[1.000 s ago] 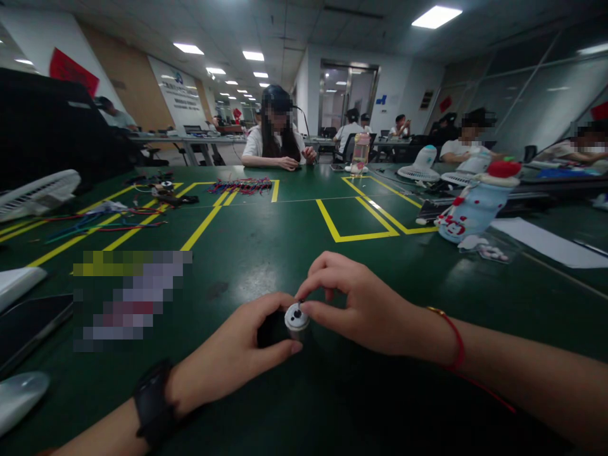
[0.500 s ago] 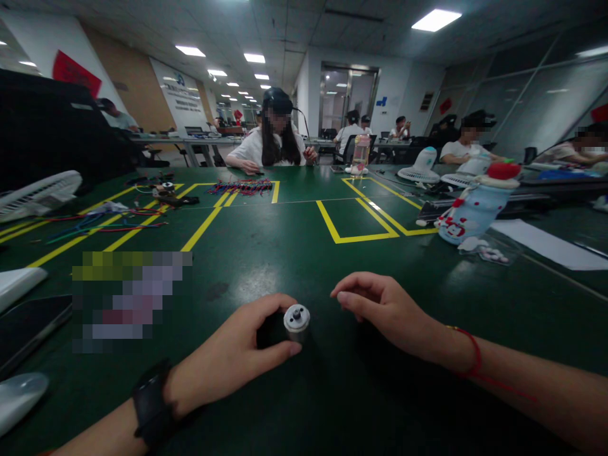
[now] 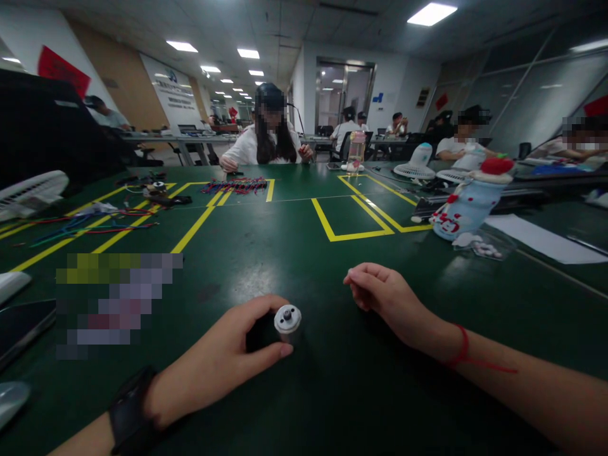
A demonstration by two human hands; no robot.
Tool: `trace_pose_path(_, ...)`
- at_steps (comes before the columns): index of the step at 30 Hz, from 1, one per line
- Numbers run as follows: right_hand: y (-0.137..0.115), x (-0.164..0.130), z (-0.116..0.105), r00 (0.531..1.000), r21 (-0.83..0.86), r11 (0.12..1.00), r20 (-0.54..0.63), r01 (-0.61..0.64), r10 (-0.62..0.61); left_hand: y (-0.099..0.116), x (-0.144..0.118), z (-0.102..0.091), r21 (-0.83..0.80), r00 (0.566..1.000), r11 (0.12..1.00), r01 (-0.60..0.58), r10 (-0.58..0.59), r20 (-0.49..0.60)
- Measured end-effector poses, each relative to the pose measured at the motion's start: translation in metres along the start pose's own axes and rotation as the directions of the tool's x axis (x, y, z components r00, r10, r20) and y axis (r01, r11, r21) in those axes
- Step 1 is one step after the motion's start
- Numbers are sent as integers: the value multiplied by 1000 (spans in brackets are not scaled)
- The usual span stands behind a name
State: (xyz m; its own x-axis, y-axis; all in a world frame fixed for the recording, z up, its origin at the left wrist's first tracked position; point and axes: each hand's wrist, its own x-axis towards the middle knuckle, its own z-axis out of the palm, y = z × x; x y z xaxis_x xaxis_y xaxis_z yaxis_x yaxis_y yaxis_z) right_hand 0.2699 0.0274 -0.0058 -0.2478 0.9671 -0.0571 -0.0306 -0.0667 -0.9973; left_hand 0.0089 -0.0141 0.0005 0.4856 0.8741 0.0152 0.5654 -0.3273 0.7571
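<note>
at 6 o'clock on the green table (image 3: 332, 253), your left hand (image 3: 223, 361) grips the small motor (image 3: 287, 322); keep it upright. right hand (image 3: 387, 301), at 3 o'clock, loosely curled, holds nothing.

Open-plan assembly workshop inside an office-type building. Long shared green table (image 3: 304, 253) taped with yellow lines (image 3: 349, 221) marking work bays. Bundles of coloured wires (image 3: 235, 185) and small parts lie across it, plus desk fans (image 3: 418, 163). Several people sit at this table and further rows of tables behind, one person opposite (image 3: 266, 136) working with hands near the wires. Ceiling tiles with panel lights (image 3: 431, 14), glass partition walls on the right, a glass doorway (image 3: 344, 95) at the back, a wall sign (image 3: 173, 92), text too small to read.
</note>
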Motion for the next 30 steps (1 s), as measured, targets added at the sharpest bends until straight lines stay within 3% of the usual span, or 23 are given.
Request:
trace_pose_path(4,-6,-7,7,988,-302,948,147,98,-55,1,-1,1,9,1000,1000,-8,8,-15)
trace_pose_path(7,-11,-11,9,960,-427,892,278,151,-30,1,-1,2,18,1000,1000,-13,14,-25)
trace_pose_path(10,-13,-10,8,941,-438,884,338,163,-6,0,-1,1,24,999,999,-21,22,-35)
trace_pose_path(16,-12,-3,9,953,-407,905,303,124,6,0,1,1,16,999,1000,-22,22,-43)
trace_pose_path(19,-19,-4,23,925,-474,830,358,295,-125,1,1,2,16,999,999,-31,31,-34)
trace_pose_path(23,-32,-5,46,828,-504,670,447,546,-339,-1,1,3,22,999,999,-26,27,-24)
trace_pose_path(26,-40,-3,56,788,-545,571,463,614,-405,-4,1,2,18,999,999,-28,28,-33)
trace_pose_path(30,-44,-3,48,795,-516,605,396,607,-460,-4,2,2,9,998,999,-33,34,-44)
